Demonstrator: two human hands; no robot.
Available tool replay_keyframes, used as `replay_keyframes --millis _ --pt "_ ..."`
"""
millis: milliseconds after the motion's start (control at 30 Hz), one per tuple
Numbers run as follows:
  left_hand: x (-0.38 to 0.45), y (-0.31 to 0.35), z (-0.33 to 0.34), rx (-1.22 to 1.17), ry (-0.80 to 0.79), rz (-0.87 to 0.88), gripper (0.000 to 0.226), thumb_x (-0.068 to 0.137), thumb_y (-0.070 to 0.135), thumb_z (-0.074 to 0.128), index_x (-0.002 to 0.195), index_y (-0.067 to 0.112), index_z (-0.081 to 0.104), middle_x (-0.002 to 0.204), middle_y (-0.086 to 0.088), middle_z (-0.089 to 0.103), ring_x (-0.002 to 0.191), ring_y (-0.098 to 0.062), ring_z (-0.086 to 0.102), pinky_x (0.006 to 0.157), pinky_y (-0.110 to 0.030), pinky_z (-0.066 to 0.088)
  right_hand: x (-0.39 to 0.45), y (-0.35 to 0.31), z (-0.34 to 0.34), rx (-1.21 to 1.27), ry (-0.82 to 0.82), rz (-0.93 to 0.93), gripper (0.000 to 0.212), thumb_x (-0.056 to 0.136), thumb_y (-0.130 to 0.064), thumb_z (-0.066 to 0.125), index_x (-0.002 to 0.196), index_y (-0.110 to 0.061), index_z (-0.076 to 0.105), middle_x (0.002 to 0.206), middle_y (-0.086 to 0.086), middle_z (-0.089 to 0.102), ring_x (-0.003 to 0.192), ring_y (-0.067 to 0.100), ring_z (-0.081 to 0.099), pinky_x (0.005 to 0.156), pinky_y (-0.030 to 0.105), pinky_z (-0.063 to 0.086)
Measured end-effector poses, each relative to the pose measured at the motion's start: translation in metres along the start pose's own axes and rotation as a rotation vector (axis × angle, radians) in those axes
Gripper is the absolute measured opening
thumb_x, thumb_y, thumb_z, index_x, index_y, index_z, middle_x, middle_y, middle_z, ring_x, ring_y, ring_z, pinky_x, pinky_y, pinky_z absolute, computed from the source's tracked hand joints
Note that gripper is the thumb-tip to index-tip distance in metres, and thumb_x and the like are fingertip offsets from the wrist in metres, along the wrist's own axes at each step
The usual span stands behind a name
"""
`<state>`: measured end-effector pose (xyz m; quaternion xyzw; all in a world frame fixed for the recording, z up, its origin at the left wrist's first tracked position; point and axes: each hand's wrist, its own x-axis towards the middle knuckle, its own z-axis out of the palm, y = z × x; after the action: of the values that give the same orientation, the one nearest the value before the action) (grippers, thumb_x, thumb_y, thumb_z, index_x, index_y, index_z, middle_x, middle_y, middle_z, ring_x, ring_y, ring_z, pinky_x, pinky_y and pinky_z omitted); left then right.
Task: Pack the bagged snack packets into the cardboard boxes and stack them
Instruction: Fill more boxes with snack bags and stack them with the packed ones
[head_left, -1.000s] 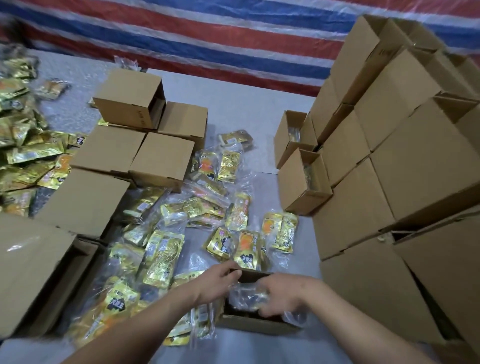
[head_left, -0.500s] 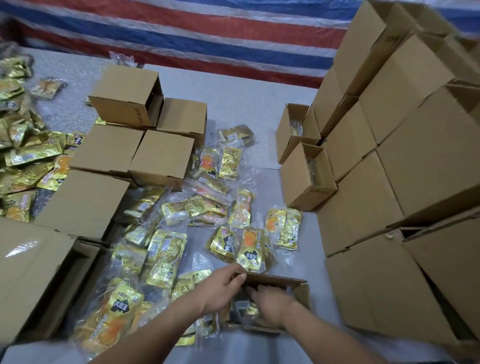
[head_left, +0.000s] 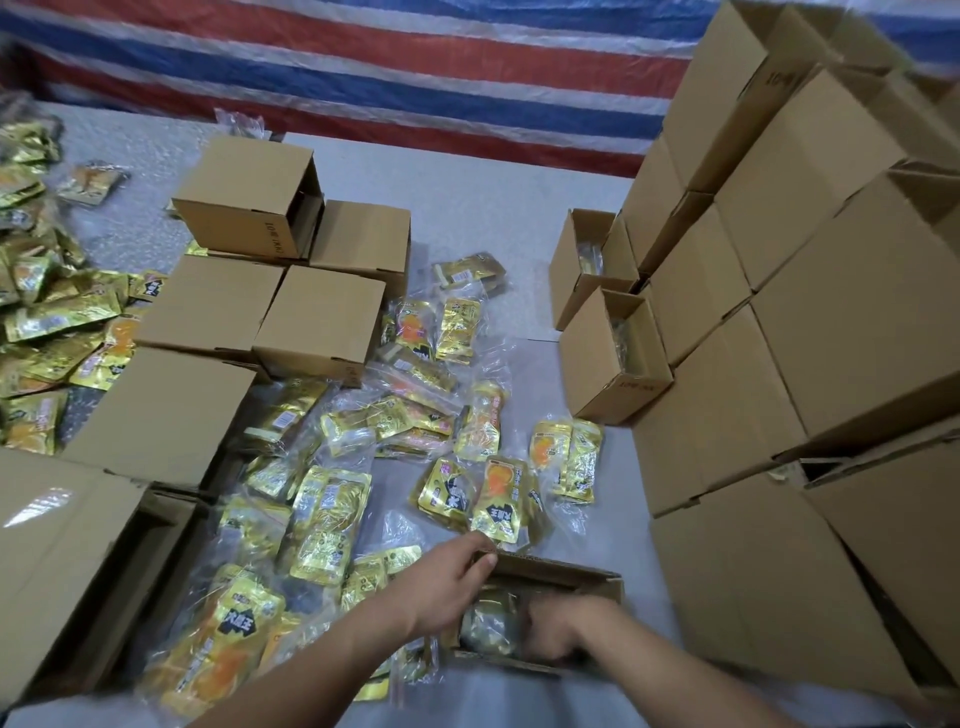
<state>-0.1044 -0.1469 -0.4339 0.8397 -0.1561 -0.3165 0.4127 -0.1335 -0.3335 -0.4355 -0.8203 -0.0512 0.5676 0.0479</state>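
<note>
Cardboard box (head_left: 566, 574) under both hands now holds the bagged packet (head_left: 488, 621); right hand (head_left: 563, 626) has pushed deeper, grip unclear; left hand (head_left: 449, 584) grips the box's rim. Packing nearly seated.

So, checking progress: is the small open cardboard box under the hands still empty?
No, a bagged snack packet already lies inside the small open cardboard box.

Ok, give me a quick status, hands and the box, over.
Left hand holding the open box rim. Right hand inside, pressing on the bagged packets; grip unclear. Loose snack bags crowd the left side.
</note>
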Motion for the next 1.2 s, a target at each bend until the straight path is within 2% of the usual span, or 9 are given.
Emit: replay_keyframes --millis 67,367,500,667,800,900,1033,1100,1200 --pt "0.000 0.000 0.003 0.003 0.006 0.001 0.020 0.105 0.040 0.039 0.111 0.029 0.055 0.107 0.006 0.063 0.097 -0.009 0.057 0.083 -0.026 0.043 0.005 -0.004 0.006 0.070 0.008 0.022 0.045 0.096 -0.037 0.053 0.131 -0.008 0.056 0.134 0.017 0.059 0.118 0.033 0.058 0.093 0.032 0.043" --pt "0.004 -0.006 0.002 -0.005 0.056 0.011 0.016 0.105 0.039 0.042 0.104 0.032 0.056 0.098 0.010 0.062 0.092 -0.009 0.059 0.081 -0.024 0.044 -0.005 -0.002 -0.008 0.173 0.198 0.007 0.033 0.093 -0.030 0.047 0.110 -0.012 0.069 0.119 0.014 0.068 0.110 0.031 0.062 0.080 0.027 0.040" --pt "0.005 -0.002 0.004 0.009 0.077 0.000 0.024 0.105 0.040 0.042 0.112 0.025 0.058 0.105 0.005 0.066 0.097 -0.011 0.060 0.087 -0.030 0.047 0.009 -0.021 0.000 0.268 0.136 -0.093 0.034 0.097 -0.025 0.046 0.121 -0.010 0.064 0.129 0.017 0.062 0.116 0.032 0.058 0.080 0.024 0.035" --pt "0.003 -0.003 0.000 -0.009 0.079 0.004 0.016 0.105 0.040 0.041 0.110 0.032 0.054 0.098 0.008 0.063 0.087 -0.007 0.058 0.076 -0.025 0.044 0.007 -0.027 -0.002 0.325 0.074 -0.100 0.038 0.099 -0.030 0.040 0.123 -0.010 0.062 0.133 0.017 0.059 0.115 0.030 0.057 0.084 0.027 0.039" --pt "0.005 -0.002 -0.007 -0.030 0.046 0.002 0.010 0.105 0.039 0.041 0.100 0.037 0.050 0.088 0.010 0.059 0.074 0.000 0.053 0.066 -0.020 0.040 -0.013 -0.014 -0.013 0.392 0.209 -0.163 0.035 0.097 -0.040 0.042 0.068 -0.022 0.053 0.079 -0.002 0.060 0.081 0.017 0.052 0.060 0.028 0.035" --pt "0.007 0.000 -0.007 -0.036 0.042 -0.014 0.016 0.105 0.037 0.041 0.106 0.028 0.055 0.090 0.009 0.060 0.075 -0.002 0.055 0.067 -0.021 0.044 -0.038 0.000 -0.022 0.529 0.517 -0.277 0.031 0.092 -0.041 0.047 0.071 -0.020 0.055 0.060 -0.008 0.053 0.060 0.003 0.046 0.059 0.031 0.037" --pt "0.010 0.002 -0.008 -0.047 0.040 -0.035 0.020 0.105 0.039 0.041 0.110 0.026 0.056 0.083 0.010 0.058 0.066 0.002 0.051 0.056 -0.013 0.036 -0.054 0.017 -0.052 0.308 0.969 -0.276 0.037 0.088 -0.052 0.043 0.104 -0.027 0.065 0.095 -0.010 0.064 0.090 0.010 0.057 0.080 0.034 0.048" --pt "0.012 0.002 -0.008 -0.080 0.046 -0.037 0.016 0.105 0.037 0.042 0.105 0.028 0.055 0.083 0.008 0.059 0.062 0.003 0.050 0.056 -0.014 0.038 -0.048 0.020 -0.058 0.116 0.874 -0.205 0.051 0.090 -0.060 0.045 0.125 -0.024 0.058 0.116 -0.003 0.062 0.108 0.018 0.056 0.091 0.035 0.046" --pt "0.015 0.002 -0.009 -0.122 0.040 -0.065 0.014 0.105 0.037 0.044 0.099 0.031 0.055 0.084 0.006 0.062 0.061 0.001 0.051 0.059 -0.018 0.041 -0.030 0.017 -0.049 -0.011 0.695 -0.102 0.057 0.089 -0.071 0.042 0.122 -0.027 0.057 0.116 -0.001 0.064 0.110 0.023 0.060 0.087 0.034 0.048"
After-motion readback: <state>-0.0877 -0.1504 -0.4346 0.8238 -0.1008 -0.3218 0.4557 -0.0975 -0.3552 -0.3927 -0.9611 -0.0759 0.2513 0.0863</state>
